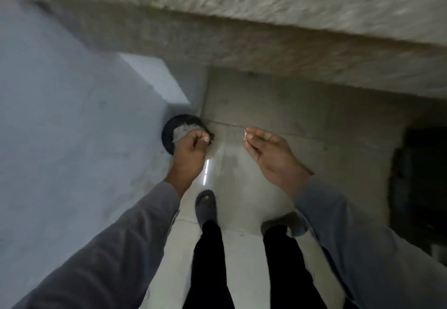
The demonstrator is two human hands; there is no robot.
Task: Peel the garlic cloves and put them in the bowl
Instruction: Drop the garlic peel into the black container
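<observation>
Discarding of garlic skin over a floor bin, seen from above.

A dark bin (169, 134) is seen at the wall; above it the left hand (191, 146) is loosely curled, contents not discernible. A papery scrap (245, 136), probably peel, is pinched by the right hand (271, 153), best released directly over the bin. Cloves and bowl are not shown.
</observation>
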